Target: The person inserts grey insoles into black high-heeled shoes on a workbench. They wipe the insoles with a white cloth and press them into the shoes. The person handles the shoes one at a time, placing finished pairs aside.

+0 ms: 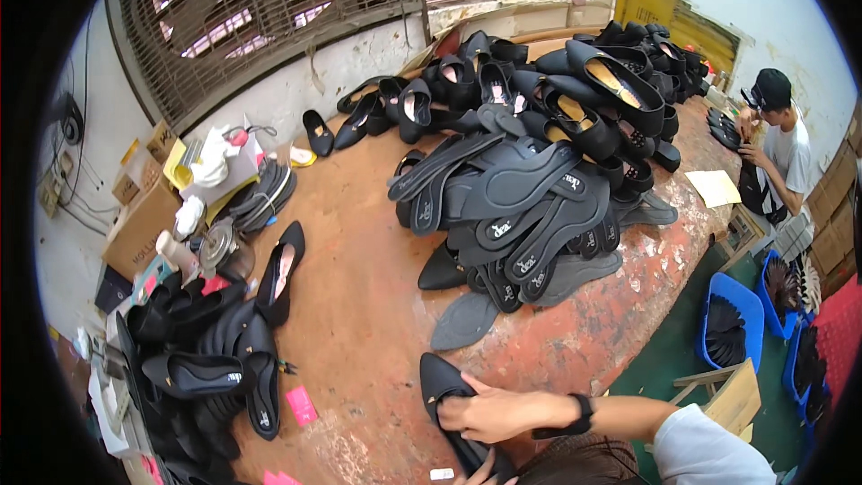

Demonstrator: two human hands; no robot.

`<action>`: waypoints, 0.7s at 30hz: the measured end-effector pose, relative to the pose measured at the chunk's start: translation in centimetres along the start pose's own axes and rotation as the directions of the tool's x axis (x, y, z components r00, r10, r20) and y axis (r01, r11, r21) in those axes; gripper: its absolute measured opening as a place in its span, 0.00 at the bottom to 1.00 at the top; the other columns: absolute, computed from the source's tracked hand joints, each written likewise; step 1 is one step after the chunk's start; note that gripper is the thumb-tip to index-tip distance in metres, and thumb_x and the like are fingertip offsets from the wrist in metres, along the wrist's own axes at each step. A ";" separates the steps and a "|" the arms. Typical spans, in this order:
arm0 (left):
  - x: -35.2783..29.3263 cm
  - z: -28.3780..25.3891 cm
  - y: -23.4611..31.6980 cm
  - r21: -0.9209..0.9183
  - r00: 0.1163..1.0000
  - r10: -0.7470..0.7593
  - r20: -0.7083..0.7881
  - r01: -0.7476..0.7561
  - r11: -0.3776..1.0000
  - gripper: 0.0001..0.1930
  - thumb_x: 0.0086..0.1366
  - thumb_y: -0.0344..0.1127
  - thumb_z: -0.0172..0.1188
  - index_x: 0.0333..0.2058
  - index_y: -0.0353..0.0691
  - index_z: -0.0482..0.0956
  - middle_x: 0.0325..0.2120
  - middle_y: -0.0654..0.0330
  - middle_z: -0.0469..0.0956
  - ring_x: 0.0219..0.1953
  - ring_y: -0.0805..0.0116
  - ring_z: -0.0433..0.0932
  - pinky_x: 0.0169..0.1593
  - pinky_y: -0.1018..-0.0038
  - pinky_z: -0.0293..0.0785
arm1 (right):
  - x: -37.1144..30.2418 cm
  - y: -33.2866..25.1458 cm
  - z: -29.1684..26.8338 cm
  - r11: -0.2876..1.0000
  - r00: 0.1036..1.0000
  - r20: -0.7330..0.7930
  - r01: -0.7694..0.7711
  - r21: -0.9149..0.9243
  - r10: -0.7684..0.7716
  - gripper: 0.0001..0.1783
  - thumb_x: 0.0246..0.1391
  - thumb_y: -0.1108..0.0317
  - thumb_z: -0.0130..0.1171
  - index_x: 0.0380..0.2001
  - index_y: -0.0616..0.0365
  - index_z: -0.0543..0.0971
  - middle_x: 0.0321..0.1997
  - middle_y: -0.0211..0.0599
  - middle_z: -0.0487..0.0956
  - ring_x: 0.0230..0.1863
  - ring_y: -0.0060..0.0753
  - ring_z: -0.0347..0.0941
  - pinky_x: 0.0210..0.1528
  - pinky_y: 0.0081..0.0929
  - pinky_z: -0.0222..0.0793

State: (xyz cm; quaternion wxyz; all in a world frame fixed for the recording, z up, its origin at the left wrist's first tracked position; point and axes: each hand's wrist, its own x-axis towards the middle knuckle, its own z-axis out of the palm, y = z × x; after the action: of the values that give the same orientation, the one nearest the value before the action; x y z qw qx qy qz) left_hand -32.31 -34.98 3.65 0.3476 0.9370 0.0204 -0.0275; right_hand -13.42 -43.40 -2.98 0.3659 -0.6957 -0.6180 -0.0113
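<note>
A black pointed flat shoe [443,379] with a small gold ornament lies at the table's near edge, toe pointing away from me. My right hand [492,413] grips it, fingers curled down into its opening and thumb over the rim. At the bottom of the picture, my left hand [485,471] holds the heel end; only some fingers show, the rest is cut off. Beyond the shoe, a single grey insole [464,321] lies flat beside a heap of dark grey insoles [525,175].
Behind the insoles rises a large pile of black shoes [620,81]. More finished-looking shoes [202,375] are stacked at the left, near pink paper [302,405] and a metal pot [224,250]. A co-worker [779,130] sits at the far right, above blue baskets [732,314] on the floor.
</note>
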 end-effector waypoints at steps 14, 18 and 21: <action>-9.8 -46.1 -28.6 0.300 0.610 0.005 -0.793 0.382 0.874 0.30 0.59 0.33 0.65 0.61 0.41 0.69 0.61 0.41 0.66 0.61 0.41 0.67 0.64 0.52 0.62 | 4.2 14.0 -21.1 0.264 0.121 -0.257 -0.045 0.963 0.959 0.28 0.58 0.72 0.61 0.58 0.71 0.64 0.45 0.44 0.77 0.48 0.38 0.76 0.49 0.33 0.77; 1.7 -42.0 -29.3 0.353 0.338 0.104 -0.935 0.906 0.233 0.30 0.59 0.27 0.63 0.62 0.46 0.68 0.62 0.45 0.66 0.63 0.44 0.66 0.64 0.57 0.63 | 3.2 15.3 -22.2 0.290 0.106 -0.275 -0.164 0.943 0.956 0.33 0.55 0.65 0.67 0.57 0.71 0.65 0.46 0.44 0.77 0.47 0.36 0.77 0.47 0.33 0.78; 10.7 -35.0 -22.6 0.641 0.621 0.239 -0.747 0.574 0.509 0.32 0.51 0.22 0.63 0.58 0.36 0.70 0.63 0.41 0.63 0.66 0.41 0.60 0.69 0.54 0.54 | 4.1 14.2 -22.6 0.401 0.103 -0.394 -0.402 0.823 0.913 0.31 0.54 0.61 0.68 0.52 0.74 0.70 0.31 0.40 0.81 0.29 0.31 0.79 0.38 0.27 0.80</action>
State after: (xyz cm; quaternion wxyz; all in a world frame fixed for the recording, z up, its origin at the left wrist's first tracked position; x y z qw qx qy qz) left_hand -21.58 5.18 14.69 -0.2000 0.8891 0.2519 0.3256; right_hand 9.78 -51.30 8.44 0.7385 -0.6703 0.0730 0.0056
